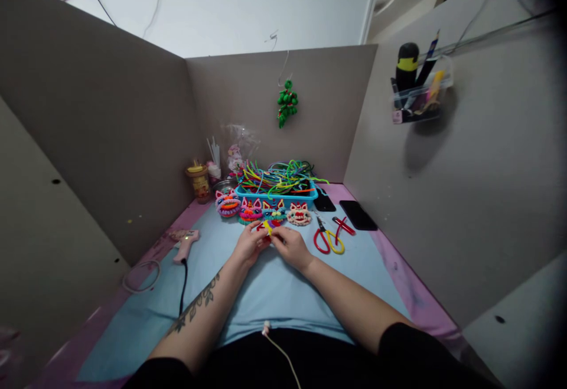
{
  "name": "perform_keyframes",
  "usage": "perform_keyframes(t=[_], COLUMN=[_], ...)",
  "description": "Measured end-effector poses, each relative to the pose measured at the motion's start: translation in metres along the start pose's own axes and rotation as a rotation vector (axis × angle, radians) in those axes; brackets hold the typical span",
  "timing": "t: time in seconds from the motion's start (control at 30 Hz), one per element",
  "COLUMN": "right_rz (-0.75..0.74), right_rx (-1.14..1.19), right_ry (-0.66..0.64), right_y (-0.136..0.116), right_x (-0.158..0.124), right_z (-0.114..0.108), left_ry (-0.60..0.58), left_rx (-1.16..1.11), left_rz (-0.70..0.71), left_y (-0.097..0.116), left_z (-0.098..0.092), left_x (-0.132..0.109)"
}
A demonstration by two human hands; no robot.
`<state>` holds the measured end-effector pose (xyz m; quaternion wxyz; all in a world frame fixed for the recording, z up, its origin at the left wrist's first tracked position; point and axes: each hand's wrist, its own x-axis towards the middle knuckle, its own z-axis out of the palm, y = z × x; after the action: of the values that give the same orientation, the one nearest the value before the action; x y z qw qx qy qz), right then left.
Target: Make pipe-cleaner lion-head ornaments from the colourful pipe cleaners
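My left hand (248, 244) and my right hand (290, 245) meet over the light blue mat (274, 291), fingers pinched together on a small yellow and red pipe-cleaner piece (267, 226). Just beyond my fingers lies a row of several finished pipe-cleaner faces with pointed ears (250, 210). Behind them a blue tray (277, 195) holds a heap of coloured pipe cleaners.
Red and yellow scissors (328, 239) and red clippers (344, 225) lie right of my hands, with two dark phones (358, 215) further back. A pink glue gun (185, 244) lies at left with its cord. Grey partition walls enclose the desk; a green ornament (287, 103) hangs on the back one.
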<state>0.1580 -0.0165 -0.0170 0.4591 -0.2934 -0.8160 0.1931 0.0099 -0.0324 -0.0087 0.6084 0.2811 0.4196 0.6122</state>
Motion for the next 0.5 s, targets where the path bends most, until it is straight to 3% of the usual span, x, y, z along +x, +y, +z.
perform_keyframes(t=[0.27, 0.5], right_rz=[-0.126, -0.108], right_rx=[-0.155, -0.272], right_ry=[0.092, 0.148], right_y=[-0.0067, -0.0092], right_x=[0.0038, 0.0065], right_z=[0.0056, 0.0063], left_ry=[-0.027, -0.026], left_rx=[0.013, -0.045], left_rz=[0.088, -0.003], left_y=[0.0003, 0.0032], left_z=[-0.0001, -0.0009], left_x=[-0.0014, 0.0019])
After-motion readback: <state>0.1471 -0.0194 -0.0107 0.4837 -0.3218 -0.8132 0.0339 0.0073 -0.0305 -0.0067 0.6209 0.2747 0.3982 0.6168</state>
